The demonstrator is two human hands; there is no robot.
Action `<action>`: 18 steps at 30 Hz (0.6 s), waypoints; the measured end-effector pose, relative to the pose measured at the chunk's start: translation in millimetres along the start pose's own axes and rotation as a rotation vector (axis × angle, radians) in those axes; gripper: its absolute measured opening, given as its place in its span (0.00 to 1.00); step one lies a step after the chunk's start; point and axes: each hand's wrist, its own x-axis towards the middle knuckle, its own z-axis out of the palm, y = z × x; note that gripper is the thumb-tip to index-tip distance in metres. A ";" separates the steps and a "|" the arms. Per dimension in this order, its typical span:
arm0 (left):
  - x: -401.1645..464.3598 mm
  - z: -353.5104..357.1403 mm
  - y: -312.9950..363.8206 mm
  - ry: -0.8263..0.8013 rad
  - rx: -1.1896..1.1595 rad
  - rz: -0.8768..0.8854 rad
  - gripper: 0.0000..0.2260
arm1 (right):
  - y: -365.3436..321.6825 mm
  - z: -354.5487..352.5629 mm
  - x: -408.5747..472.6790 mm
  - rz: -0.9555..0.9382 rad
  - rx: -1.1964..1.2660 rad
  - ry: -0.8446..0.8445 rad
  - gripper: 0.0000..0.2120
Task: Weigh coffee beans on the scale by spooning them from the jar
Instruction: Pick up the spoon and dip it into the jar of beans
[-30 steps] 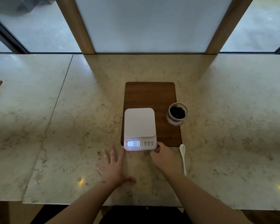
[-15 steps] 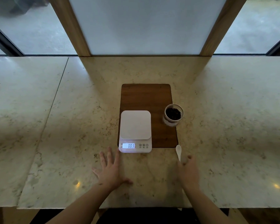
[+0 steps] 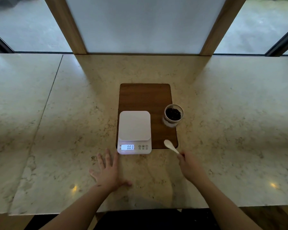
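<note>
Readable markings: scale only

The scale (image 3: 134, 132) display (image 3: 127, 147) is showing "003"; two of its round buttons (image 3: 143, 146) are reading "M" and "T"; the captions beneath are too small to read.

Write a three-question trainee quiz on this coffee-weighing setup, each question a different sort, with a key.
1. True or false: the right hand holds the white spoon by its handle.
2. Multiple choice: where does the jar of coffee beans stand? A) on the scale's platform B) at the right edge of the wooden board C) on the marble left of the scale
3. Fill in: the left hand lies flat on the ______ counter, near the scale.

Key: 1 true; 2 B; 3 marble. The scale's platform is bare and its display is lit.
</note>
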 end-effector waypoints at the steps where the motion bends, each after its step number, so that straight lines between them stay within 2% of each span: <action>1: 0.3 0.6 -0.7 0.003 -0.003 0.003 0.71 | -6.5 -11.6 -1.8 -0.054 0.040 0.069 0.12; 6: 0.1 0.8 -1.8 0.002 -0.033 0.037 0.70 | -47.0 -69.2 6.2 -0.217 0.126 0.350 0.11; 8: 0.0 0.7 -1.5 0.001 -0.038 0.041 0.70 | -60.6 -84.2 21.8 -0.210 0.059 0.370 0.12; 12: 1.2 1.2 -2.5 0.002 -0.035 0.038 0.70 | -77.8 -102.4 48.6 -0.234 -0.224 0.316 0.11; 18: 0.4 3.5 -3.4 0.014 -0.012 0.018 0.70 | -85.8 -107.8 72.1 -0.257 -0.417 0.388 0.10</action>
